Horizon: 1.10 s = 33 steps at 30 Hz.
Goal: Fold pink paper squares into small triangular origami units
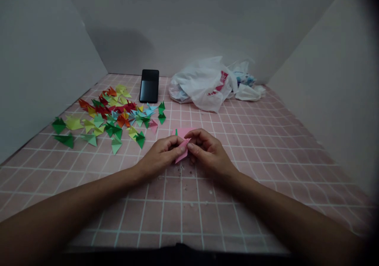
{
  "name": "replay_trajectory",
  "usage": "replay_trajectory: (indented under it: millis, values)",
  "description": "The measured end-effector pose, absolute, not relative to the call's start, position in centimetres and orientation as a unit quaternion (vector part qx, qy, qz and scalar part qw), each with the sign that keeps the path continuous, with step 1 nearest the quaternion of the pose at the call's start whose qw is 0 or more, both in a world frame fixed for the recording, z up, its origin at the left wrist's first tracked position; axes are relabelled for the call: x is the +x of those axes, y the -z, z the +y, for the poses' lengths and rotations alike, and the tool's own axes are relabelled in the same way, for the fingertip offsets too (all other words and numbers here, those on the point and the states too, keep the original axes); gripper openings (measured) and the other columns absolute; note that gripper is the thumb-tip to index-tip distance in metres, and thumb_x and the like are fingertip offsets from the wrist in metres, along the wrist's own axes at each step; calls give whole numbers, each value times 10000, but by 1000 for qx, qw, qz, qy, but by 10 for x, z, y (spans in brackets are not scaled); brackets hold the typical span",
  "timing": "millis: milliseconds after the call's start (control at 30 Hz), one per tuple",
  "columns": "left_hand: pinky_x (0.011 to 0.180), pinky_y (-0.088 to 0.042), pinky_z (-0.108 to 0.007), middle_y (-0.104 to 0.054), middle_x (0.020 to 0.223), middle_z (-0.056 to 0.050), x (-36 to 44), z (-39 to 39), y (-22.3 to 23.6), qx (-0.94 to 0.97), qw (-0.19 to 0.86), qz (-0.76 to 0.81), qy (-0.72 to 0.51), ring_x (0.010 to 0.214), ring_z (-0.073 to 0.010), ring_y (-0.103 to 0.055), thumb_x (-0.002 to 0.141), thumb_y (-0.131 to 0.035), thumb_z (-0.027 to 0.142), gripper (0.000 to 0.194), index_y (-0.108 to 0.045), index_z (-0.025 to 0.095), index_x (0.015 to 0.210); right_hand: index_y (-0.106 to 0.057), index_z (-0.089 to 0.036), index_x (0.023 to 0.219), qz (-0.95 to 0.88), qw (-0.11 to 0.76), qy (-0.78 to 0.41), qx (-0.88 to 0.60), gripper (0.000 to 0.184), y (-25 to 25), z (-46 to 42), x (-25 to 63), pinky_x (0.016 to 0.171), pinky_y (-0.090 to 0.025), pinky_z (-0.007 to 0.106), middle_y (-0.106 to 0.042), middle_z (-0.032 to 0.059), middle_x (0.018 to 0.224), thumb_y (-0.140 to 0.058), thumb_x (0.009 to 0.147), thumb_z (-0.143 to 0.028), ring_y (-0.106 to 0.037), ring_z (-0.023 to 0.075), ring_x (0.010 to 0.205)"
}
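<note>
A folded piece of pink origami paper (181,155) is held between both hands at the middle of the table. My left hand (164,149) pinches its left side between thumb and fingers. On the other side, my right hand (207,149) grips the upper right edge with thumb and forefinger. Behind the fingers lies a flat pink paper sheet (185,131), with a strip of green at its left; the hands cover part of it. Many small folded paper cranes (114,130) in green, yellow, red, orange and blue spread out to the left.
A black phone (149,86) leans or lies near the back wall. White plastic bags (204,84) are crumpled at the back right of centre. The pink checked tablecloth (266,147) has small scraps near the hands. Pale walls enclose three sides.
</note>
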<state>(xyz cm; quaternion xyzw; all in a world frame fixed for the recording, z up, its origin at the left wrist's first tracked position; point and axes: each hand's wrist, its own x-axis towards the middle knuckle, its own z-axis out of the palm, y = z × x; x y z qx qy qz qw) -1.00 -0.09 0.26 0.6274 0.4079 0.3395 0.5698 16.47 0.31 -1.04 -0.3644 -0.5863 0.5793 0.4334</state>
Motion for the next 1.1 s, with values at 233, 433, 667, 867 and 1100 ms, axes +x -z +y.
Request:
replay_trajectory:
  millis: [233,433,667,867,1100]
  values:
    - [573,-417,-248,-540,681,25,-12,-3,-1,660,550,404,-316,597,-113,-525,972,-484,427,293,-525,172,833,-586,-198,917,-591,433,-580,-357,108,10,4,167,516,-410,241,-579,-41,693,-638,873,-283,-512,93,553]
    - [563,-380,-241,-520,676,39,-14,0,1,740,413,421,-324,577,-103,-484,986,-474,352,220,-536,184,860,-586,-198,876,-589,438,-573,-365,100,10,6,168,526,-390,253,-555,-45,685,-637,864,-283,-498,92,547]
    - [617,-407,-248,-555,790,26,-16,1,9,757,341,424,-363,668,-122,-526,935,-542,270,163,-491,213,1079,-557,-196,821,-590,430,-574,-371,122,10,6,168,509,-385,255,-528,-52,660,-626,859,-288,-484,88,521]
    - [599,-389,-226,-516,743,45,-16,0,7,759,339,410,-375,630,-97,-482,951,-541,261,68,-528,211,996,-537,-199,796,-605,415,-560,-384,141,8,4,169,505,-376,258,-513,-50,644,-624,856,-293,-477,96,524]
    - [642,-440,-232,-603,804,14,-15,-1,7,749,338,424,-380,680,-106,-552,927,-586,243,83,-588,195,995,-525,-204,772,-624,407,-537,-396,158,6,3,169,516,-366,258,-505,-40,656,-619,848,-305,-458,103,553]
